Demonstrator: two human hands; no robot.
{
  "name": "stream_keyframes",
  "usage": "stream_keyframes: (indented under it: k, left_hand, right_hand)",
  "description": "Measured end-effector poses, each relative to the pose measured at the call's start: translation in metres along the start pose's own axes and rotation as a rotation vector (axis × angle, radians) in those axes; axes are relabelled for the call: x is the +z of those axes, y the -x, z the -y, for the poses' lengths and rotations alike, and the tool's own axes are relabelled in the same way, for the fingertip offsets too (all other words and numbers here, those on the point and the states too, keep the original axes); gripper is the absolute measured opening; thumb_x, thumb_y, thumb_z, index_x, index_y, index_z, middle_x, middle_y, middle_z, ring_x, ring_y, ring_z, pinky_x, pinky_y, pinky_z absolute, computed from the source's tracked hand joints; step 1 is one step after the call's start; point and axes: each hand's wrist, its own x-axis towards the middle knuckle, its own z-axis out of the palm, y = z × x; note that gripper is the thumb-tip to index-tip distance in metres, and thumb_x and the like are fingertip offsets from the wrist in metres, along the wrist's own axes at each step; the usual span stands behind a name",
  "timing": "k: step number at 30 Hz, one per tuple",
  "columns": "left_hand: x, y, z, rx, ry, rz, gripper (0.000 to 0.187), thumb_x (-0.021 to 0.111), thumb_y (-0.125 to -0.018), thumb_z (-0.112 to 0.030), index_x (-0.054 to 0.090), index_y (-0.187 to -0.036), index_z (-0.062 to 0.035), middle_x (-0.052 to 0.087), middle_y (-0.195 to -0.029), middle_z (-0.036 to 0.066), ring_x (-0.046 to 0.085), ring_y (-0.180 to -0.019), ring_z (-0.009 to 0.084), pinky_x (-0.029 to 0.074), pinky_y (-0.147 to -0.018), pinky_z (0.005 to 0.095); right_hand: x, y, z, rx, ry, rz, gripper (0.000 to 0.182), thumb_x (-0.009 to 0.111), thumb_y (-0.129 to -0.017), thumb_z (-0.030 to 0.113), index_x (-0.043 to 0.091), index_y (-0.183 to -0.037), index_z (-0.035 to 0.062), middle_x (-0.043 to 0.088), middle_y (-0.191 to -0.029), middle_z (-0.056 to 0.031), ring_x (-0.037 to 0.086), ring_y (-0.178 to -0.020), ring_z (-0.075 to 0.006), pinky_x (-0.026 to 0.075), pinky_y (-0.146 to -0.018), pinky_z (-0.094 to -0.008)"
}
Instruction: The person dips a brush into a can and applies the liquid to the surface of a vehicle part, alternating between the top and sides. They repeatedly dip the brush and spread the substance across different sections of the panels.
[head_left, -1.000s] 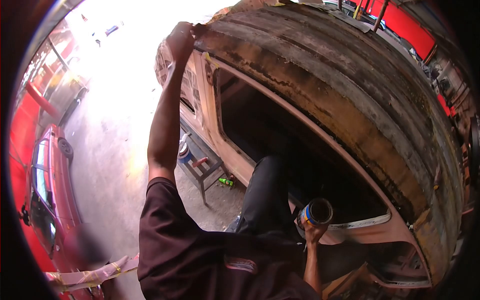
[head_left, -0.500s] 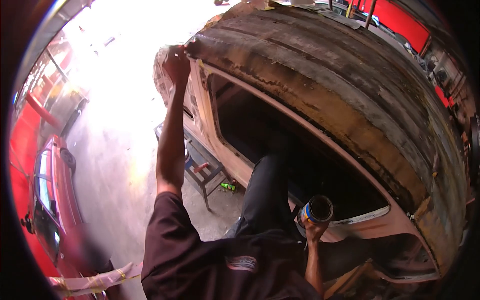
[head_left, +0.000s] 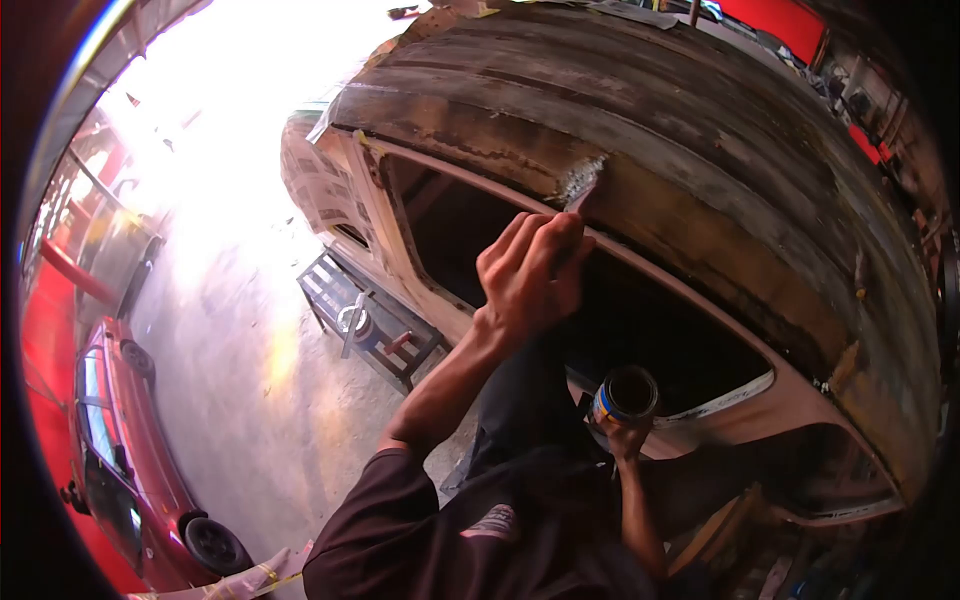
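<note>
My left hand (head_left: 532, 268) is closed round what looks like a paint brush (head_left: 588, 198), its handle hidden in my fingers. The brush's end touches the brown strip along the edge of the weathered vehicle roof (head_left: 700, 150), beside a shiny, wet-looking patch (head_left: 580, 180). Lower right, my right hand (head_left: 626, 437) grips an open tin (head_left: 629, 394) with a blue and yellow label. The tin's inside looks dark, and its contents cannot be made out. Between the hands lies the dark window opening (head_left: 660, 320) in the vehicle's pinkish body (head_left: 800, 400).
A dark metal bench (head_left: 378, 345) stands on the concrete floor (head_left: 230, 370) beside the vehicle, with a roll of tape (head_left: 352, 319) and other items on it. A red car (head_left: 135, 430) is parked at the left. Bright light floods the far left.
My left hand has come back from the roof's far corner to the middle of its near edge, with the brush. The right hand still holds the tin, and the view has shifted somewhat.
</note>
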Motion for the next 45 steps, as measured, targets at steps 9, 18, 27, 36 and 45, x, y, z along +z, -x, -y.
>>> stream_keyframes:
  k: [9,18,27,36,45]
  left_hand:
    - [-0.012,-0.022,0.050,-0.097,-0.320,-0.165,0.006,0.071,-0.095,-0.007,0.069,-0.099,-0.0030,0.073,-0.088,0.012,0.071,-0.071,0.0268,0.055,-0.064,0.0341]
    - [0.034,0.000,-0.062,-0.049,-0.117,-0.023,0.009,0.069,-0.094,-0.005,0.072,-0.100,-0.0009,0.073,-0.086,0.014,0.074,-0.074,0.0279,0.058,-0.067,0.0341]
    - [0.095,0.029,-0.156,-0.035,0.265,0.060,0.016,0.073,-0.090,-0.009,0.071,-0.102,0.0029,0.074,-0.086,0.018,0.075,-0.073,0.0286,0.059,-0.066,0.0341]
    - [0.174,0.026,-0.243,-0.094,0.578,0.182,0.020,0.076,-0.088,-0.004,0.069,-0.107,-0.0025,0.075,-0.085,0.012,0.075,-0.070,0.0205,0.057,-0.061,0.0293]
    - [0.141,0.001,-0.203,-0.166,0.351,-0.107,0.013,0.069,-0.099,-0.012,0.071,-0.104,0.0004,0.074,-0.081,0.010,0.070,-0.071,0.0124,0.055,-0.063,0.0268]
  right_hand:
    - [-0.001,-0.004,0.017,-0.012,-0.075,-0.081,0.080,0.096,-0.066,0.021,0.053,-0.130,0.0020,0.065,-0.119,-0.0103,0.065,-0.106,-0.0228,0.053,-0.097,-0.0399]
    - [-0.002,-0.012,0.023,-0.022,-0.227,-0.111,0.090,0.098,-0.062,0.017,0.047,-0.135,0.0033,0.063,-0.122,-0.0113,0.064,-0.112,-0.0243,0.052,-0.100,-0.0423]
    - [-0.007,-0.018,0.015,0.020,-0.229,-0.101,0.090,0.098,-0.062,0.017,0.048,-0.136,0.0041,0.063,-0.123,-0.0108,0.063,-0.113,-0.0226,0.052,-0.100,-0.0398]
    - [0.014,0.010,-0.050,-0.023,-0.219,-0.121,0.088,0.094,-0.067,0.019,0.046,-0.139,0.0034,0.060,-0.125,-0.0125,0.060,-0.116,-0.0234,0.050,-0.099,-0.0380]
    - [-0.027,-0.013,0.045,-0.012,-0.288,-0.260,0.095,0.096,-0.062,0.014,0.044,-0.141,0.0027,0.060,-0.132,-0.0156,0.061,-0.124,-0.0284,0.050,-0.107,-0.0426]
